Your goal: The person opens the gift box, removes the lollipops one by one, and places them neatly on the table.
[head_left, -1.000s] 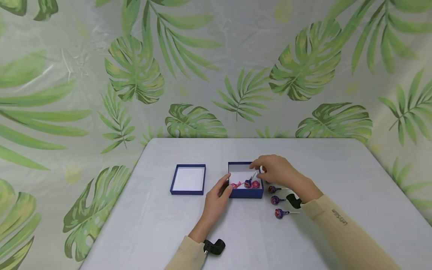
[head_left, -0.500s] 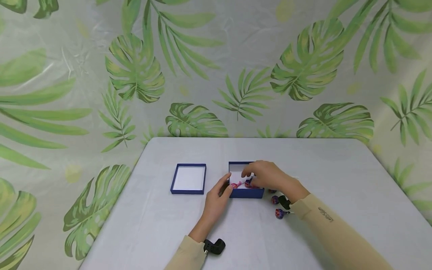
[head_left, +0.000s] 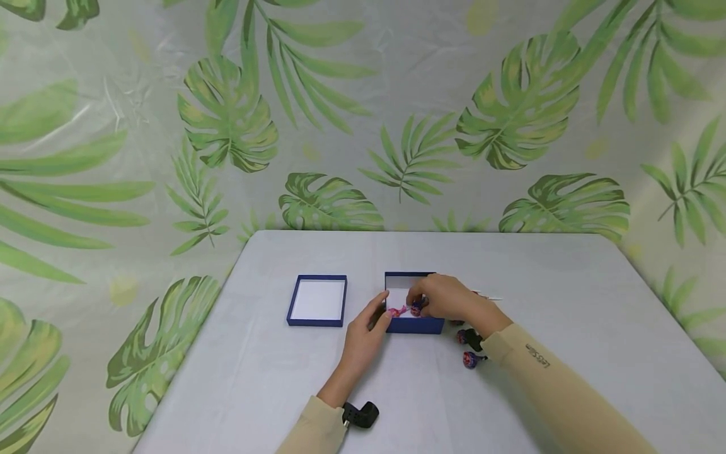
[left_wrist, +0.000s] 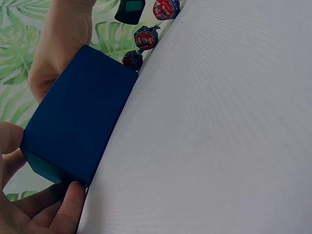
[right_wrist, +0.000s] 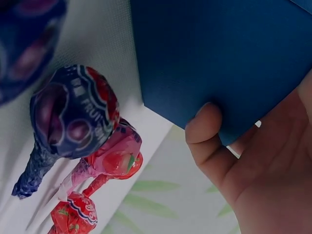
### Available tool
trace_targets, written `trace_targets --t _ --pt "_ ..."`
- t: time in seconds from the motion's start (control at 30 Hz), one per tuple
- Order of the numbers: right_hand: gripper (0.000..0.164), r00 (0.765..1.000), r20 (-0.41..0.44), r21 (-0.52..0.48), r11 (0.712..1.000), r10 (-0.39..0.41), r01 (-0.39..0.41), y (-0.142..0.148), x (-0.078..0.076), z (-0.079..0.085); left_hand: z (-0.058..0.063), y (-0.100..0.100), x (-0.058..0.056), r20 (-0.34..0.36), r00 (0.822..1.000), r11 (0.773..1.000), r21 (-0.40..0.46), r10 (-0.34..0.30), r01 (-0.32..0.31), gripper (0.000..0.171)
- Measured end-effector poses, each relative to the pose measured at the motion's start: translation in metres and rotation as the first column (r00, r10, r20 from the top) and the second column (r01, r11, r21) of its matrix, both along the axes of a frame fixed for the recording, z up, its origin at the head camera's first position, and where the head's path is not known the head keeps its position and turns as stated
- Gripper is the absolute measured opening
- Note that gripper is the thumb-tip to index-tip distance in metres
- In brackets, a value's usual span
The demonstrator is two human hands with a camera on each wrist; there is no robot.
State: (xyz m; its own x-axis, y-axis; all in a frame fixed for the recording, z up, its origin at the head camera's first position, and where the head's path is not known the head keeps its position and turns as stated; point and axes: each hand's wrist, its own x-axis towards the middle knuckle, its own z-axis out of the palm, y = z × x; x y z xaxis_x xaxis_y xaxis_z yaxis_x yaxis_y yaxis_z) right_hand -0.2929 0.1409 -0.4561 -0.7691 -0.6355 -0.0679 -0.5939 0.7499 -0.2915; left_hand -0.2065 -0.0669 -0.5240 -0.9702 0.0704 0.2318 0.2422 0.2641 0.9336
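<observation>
Blue, white-lined square box (head_left: 414, 325): is being borne upright, open side up, by the white cloth-covered surface (head_left: 255, 378).
Left hand (head_left: 362, 334): is being rested against the box's left end, its fingers (left_wrist: 69, 209) being spread from the thumb, touching the box without being closed round it.
Right hand (head_left: 450, 297): is being extended over the box's right wall, its fingers being curled down inside at a round purple-wrapped lollipop (head_left: 416, 309); as the fingertips are being partly hidden, whether it is being gripped cannot be told.
Also inside: a pink-wrapped lollipop (head_left: 395, 311) is being contained near the box's left front corner.
Right of the box: more lollipops are being partly covered by the right beige sleeve (head_left: 556, 372) and wrist, among them one being wrapped in blue-purple (right_wrist: 75, 112), one in pink (right_wrist: 117, 153) and one in red (right_wrist: 75, 214).
Shallow blue-rimmed, white-lined square lid (head_left: 316, 299): is being supported by the surface, left of the box and apart from it.
Backdrop: a pale curtain printed with green leaves (head_left: 323, 113) is being displayed behind the surface.
</observation>
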Motion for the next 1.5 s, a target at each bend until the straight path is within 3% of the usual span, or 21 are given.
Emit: trace_targets --t 0.27,0.57,0.83,1.17,1.5 --pt "0.030 1.000 -0.007 -0.031 0.999 0.020 -0.020 0.000 -0.002 -0.002 -0.001 0.000 -0.001 -0.009 1.000 1.000 0.005 -0.001 0.001 0.043" --pt "0.025 0.993 -0.102 -0.089 0.995 -0.062 0.053 -0.001 0.000 -0.003 -0.001 0.000 0.000 0.019 1.000 1.000 -0.009 -0.002 0.002 0.044" --pt "0.026 0.968 -0.250 -0.093 0.996 -0.030 0.007 -0.002 0.002 0.002 -0.001 0.000 0.001 0.008 1.000 1.000 -0.015 -0.009 0.009 0.046" --pt "0.022 0.992 -0.129 -0.221 0.975 0.001 -0.030 -0.002 0.004 0.023 0.000 -0.001 0.000 0.001 1.000 1.000 -0.024 -0.005 0.005 0.046" --pt "0.026 0.987 -0.161 -0.231 0.972 0.015 -0.052 0.004 0.004 0.027 0.000 0.000 0.000 0.013 1.000 1.000 -0.018 -0.005 0.005 0.044"
